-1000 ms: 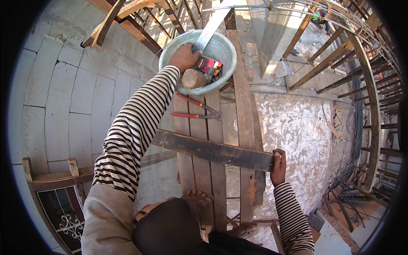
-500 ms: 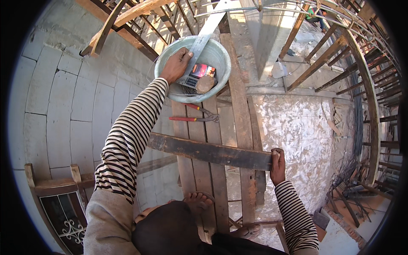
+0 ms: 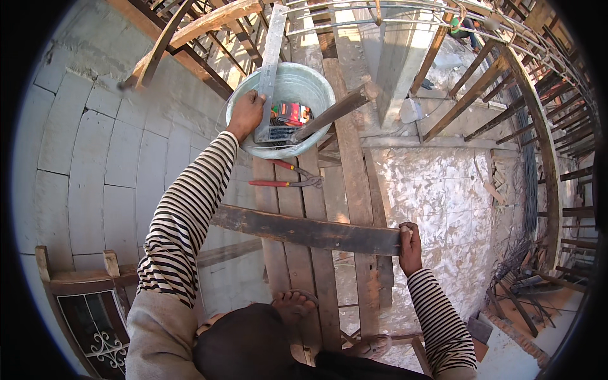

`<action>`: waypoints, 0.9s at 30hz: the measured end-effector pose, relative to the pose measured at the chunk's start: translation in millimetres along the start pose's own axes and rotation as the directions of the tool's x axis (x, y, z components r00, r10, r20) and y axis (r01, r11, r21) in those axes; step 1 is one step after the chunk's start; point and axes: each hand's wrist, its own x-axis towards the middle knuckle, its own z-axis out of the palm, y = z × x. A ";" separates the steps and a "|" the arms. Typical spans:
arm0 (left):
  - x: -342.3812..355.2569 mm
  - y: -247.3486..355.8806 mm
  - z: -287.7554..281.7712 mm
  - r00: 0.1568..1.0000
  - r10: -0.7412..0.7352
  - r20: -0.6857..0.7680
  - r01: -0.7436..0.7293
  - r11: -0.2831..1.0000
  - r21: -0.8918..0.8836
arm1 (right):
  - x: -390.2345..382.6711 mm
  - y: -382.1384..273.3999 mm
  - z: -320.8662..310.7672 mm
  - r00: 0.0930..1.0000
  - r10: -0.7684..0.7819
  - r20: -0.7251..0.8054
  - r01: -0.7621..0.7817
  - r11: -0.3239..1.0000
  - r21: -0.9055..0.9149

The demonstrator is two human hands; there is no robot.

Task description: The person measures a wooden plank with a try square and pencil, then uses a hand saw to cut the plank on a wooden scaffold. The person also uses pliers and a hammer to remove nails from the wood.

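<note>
My left hand (image 3: pixel 247 116) is closed round the blade of a metal square (image 3: pixel 270 73), a long flat strip. Its lower end is in a pale green bucket (image 3: pixel 322 85), against a short, dark slotted piece that seems to be its stock. In the bucket lie a red and black box (image 3: pixel 292 114) and a wooden handle (image 3: pixel 335 114), which leans out over the right rim; its lower end is hidden. My right hand (image 3: pixel 410 247) grips the right end of a dark wooden board (image 3: pixel 304 230) lying across the planks. Red-handled pliers (image 3: pixel 282 183) rest below the bucket.
I am on a narrow scaffold of wooden planks (image 3: pixel 294 263) with gaps between them. A grey block wall (image 3: pixel 120 152) rises at left. Tied steel bars (image 3: pixel 354 20) cross at the top. A concrete column (image 3: pixel 405 63) and timber props (image 3: pixel 472 98) stand at right. A person (image 3: pixel 465 28) is far off.
The metal square has swung more upright and to the left with my left hand. The wooden handle has tipped out over the bucket's right rim. My right hand stays on the board.
</note>
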 end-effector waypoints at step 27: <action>-278.3 246.7 -53.8 0.892 0.413 0.183 0.007 0.394 -0.919 | -22.1 -63.6 -71.0 0.983 0.053 -0.175 -0.022 0.984 0.176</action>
